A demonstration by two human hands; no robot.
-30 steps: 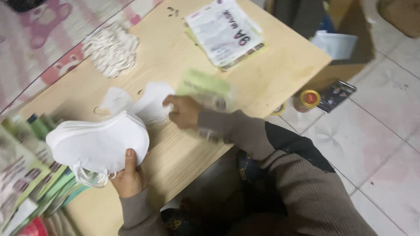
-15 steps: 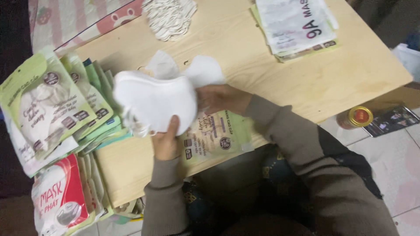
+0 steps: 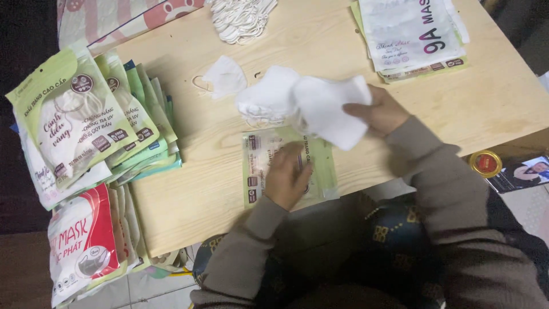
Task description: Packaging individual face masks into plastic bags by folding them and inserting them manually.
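Note:
My right hand [image 3: 378, 110] grips a stack of white face masks [image 3: 303, 103] above the wooden table [image 3: 189, 194]. My left hand [image 3: 287, 174] lies flat on an empty green and clear packaging bag [image 3: 320, 171] near the table's front edge, fingers spread. A single white mask [image 3: 226, 77] lies on the table just left of the held stack.
Filled green mask packets [image 3: 86, 120] fan out at the table's left edge, with red and white packets [image 3: 83, 240] below them. A pile of white ear loops [image 3: 243, 20] sits at the back. Flat printed bags [image 3: 409, 34] lie back right. A small red and yellow tin [image 3: 485, 163] is on the floor.
The mask stack passed from my left hand to my right hand and shifted right. My left hand dropped onto the green bag.

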